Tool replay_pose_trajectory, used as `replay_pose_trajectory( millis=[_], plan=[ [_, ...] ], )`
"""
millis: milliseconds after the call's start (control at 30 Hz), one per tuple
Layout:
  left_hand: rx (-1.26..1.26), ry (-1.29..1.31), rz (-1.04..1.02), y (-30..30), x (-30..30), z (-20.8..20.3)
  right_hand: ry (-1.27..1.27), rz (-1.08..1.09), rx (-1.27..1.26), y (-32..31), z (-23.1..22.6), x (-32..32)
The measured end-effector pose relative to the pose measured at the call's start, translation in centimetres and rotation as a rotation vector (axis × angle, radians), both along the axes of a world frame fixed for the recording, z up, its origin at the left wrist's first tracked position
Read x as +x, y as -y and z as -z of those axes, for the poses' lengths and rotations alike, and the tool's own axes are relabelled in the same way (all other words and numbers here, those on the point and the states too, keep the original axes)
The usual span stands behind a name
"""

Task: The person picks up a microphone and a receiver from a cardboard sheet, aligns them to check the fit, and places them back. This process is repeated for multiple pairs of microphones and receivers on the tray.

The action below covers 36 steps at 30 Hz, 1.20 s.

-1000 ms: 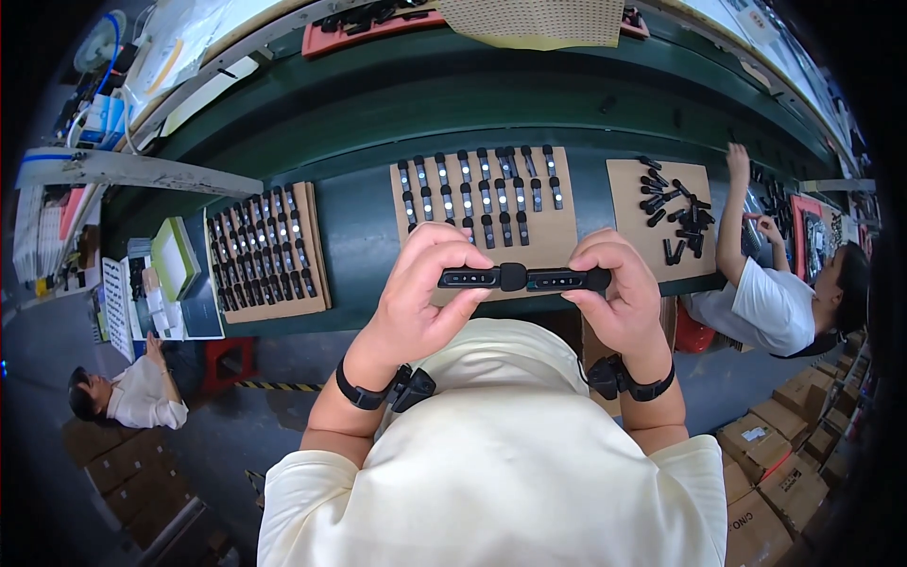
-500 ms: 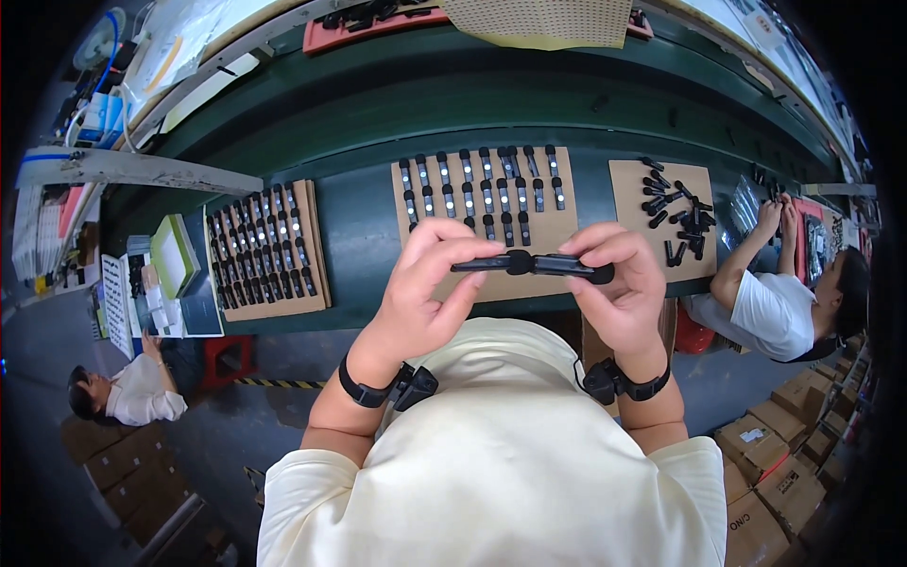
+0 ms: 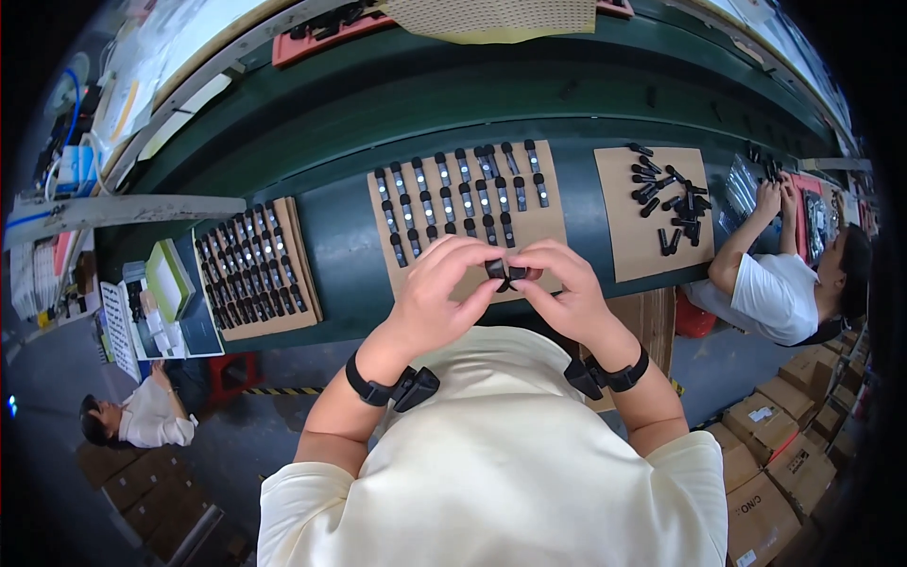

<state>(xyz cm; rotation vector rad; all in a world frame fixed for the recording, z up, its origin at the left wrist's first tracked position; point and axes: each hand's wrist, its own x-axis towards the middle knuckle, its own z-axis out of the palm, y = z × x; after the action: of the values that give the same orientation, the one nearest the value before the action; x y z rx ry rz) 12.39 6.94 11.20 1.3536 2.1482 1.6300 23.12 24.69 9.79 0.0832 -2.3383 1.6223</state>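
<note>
My left hand [image 3: 436, 295] pinches a small black clip-on microphone [image 3: 495, 269] between thumb and fingers. Another dark microphone [image 3: 517, 272] is held in the fingertips of my right hand [image 3: 569, 291]. The two pieces meet or nearly meet in front of my chest, seen partly end-on, and the fingers cover much of them. Just beyond my hands, a brown cardboard sheet [image 3: 540, 231] carries rows of similar microphones [image 3: 465, 197] with round black foam tops. Part of the nearest row is hidden behind my hands.
Left on the green bench [image 3: 345, 203] lies a stack of cardboard with more microphones [image 3: 255, 265] in rows. A cardboard sheet [image 3: 624, 250] at right bears a loose pile of them [image 3: 673, 200]. Co-workers [image 3: 770, 293] [image 3: 151, 416] sit at both sides. Cartons [image 3: 765, 425] stand lower right.
My hands have come closer together. The microphones, earlier held lengthwise in a line, are now turned partly end-on at the fingertips. The whole view has shifted slightly.
</note>
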Motion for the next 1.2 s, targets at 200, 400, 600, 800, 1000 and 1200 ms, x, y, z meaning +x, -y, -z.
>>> replay_pose_trajectory(
  millis=[200,400,600,800,1000,1200],
  plan=[
    [-0.257,0.244,-0.016,-3.1,0.5,8.9,0.303,0.225,0.060,-3.7,8.2,2.6],
    [-0.391,0.111,-0.028,-7.6,1.3,14.5,0.282,0.258,0.230,-6.8,13.3,2.3],
    [-0.357,-0.247,0.060,-9.8,1.8,17.0,0.065,0.123,0.531,-8.6,16.2,2.3],
    [-0.455,-0.512,0.213,-9.6,2.9,18.9,0.131,0.005,0.646,-9.0,18.1,3.6],
    [-0.520,-0.508,0.168,-10.2,2.8,19.2,0.128,-0.007,0.652,-9.3,18.2,2.7],
    [-0.518,-0.484,0.100,-10.4,2.5,19.0,0.108,-0.008,0.653,-9.7,18.0,1.5]
  ],
)
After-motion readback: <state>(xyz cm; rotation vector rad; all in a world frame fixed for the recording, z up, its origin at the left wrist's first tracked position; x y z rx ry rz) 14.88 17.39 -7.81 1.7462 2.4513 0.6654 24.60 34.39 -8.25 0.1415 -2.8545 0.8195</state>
